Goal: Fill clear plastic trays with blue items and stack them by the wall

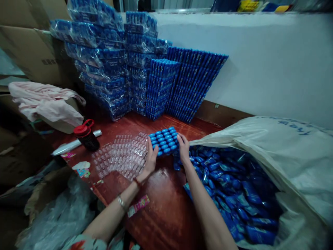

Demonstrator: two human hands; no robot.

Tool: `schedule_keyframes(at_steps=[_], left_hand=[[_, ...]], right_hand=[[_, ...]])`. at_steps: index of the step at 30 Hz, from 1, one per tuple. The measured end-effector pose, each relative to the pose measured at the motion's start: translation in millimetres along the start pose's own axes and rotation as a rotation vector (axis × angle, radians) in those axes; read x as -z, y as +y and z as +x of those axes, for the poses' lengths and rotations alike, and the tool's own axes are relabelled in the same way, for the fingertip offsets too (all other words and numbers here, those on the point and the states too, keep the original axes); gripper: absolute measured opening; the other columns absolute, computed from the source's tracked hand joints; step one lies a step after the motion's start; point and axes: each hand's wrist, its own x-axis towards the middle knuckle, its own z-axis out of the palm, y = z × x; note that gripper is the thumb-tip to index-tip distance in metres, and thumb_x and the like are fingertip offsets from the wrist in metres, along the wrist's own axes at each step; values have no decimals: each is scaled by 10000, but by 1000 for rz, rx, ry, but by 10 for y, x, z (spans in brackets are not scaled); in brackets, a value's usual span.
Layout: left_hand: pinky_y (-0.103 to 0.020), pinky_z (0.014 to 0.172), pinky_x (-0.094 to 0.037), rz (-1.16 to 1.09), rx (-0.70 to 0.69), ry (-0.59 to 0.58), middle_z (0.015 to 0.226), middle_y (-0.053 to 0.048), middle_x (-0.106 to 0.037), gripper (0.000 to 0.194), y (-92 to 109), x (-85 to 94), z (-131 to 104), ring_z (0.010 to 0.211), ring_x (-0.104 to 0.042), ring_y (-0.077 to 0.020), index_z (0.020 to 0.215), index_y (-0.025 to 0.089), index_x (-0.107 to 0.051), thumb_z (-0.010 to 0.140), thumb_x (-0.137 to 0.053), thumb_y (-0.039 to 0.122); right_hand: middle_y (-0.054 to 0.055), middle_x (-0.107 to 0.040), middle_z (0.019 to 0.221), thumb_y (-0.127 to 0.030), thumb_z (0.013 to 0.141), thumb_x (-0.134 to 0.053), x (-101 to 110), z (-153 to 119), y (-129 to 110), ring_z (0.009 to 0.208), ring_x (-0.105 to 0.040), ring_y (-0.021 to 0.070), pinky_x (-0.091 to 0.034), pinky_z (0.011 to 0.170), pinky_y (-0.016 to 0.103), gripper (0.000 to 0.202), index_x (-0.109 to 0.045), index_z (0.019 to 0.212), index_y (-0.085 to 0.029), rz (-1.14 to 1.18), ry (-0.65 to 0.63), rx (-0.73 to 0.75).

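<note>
Clear plastic blister trays (121, 152) lie fanned on the reddish-brown desk (161, 198), just left of the left hand (150, 158), which grips the near-left edge of a tray of blue oval pieces (163, 141). The tray sits between both hands; the right hand (183, 147) grasps its right edge, near the white sack (293, 152) at right.

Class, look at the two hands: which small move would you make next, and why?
Probably lift the blue pack toward the short unwrapped stack behind it: the left hand and right hand hold its opposite sides, its visible rows look full, and similar blue packs are piled there.
</note>
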Motion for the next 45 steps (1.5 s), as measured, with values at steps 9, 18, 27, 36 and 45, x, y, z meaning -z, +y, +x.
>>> schedule_keyframes(at_steps=[9, 18, 27, 36, 45], left_hand=[[-416, 1158, -49, 251, 44, 67, 1552, -78, -23, 650, -620, -421, 947, 1418, 38, -205, 1447, 205, -121, 909, -353, 488], [-472, 1135, -187, 463, 144, 6, 1448, -193, -310, 566, -1116, -508, 195, 1385, -218, -284, 1362, 84, -317, 852, -421, 307], [-518, 1061, -279, 1051, -291, -74, 1270, -140, -527, 382, -718, 222, 266, 1250, -404, -306, 1183, 159, -543, 826, -414, 199], [-386, 866, -486, 889, -389, -235, 1004, -109, -656, 310, -675, 818, 557, 943, -602, -222, 983, 155, -631, 852, -392, 303], [-421, 1044, -364, 823, -357, -265, 1305, -115, -518, 461, -472, 819, -512, 1217, -470, -239, 1294, 195, -474, 896, -417, 418]], right_hand=[[68, -565, 1163, -356, 878, -550, -384, 1383, 386, 987, -579, 186, -498, 837, 407, 334, -540, 1153, -166, -295, -107, -198], [249, -572, 1177, -473, 927, -320, -241, 301, 690, 1139, -524, 315, -381, 948, 478, 579, -422, 1300, -42, -650, -214, -101], [106, -587, 1209, -344, 934, -372, 287, -1123, 638, 1131, -533, 232, -437, 960, 409, 379, -509, 1254, -194, -815, -437, 365], [84, -616, 1135, -255, 916, -389, 1267, -1251, 561, 1117, -519, 206, -396, 988, 431, 316, -599, 1151, -241, -788, 29, 602], [163, -441, 1249, -542, 857, -393, 1801, -549, 378, 1164, -313, 379, -412, 819, 512, 501, -602, 1180, -222, -1280, 254, 82]])
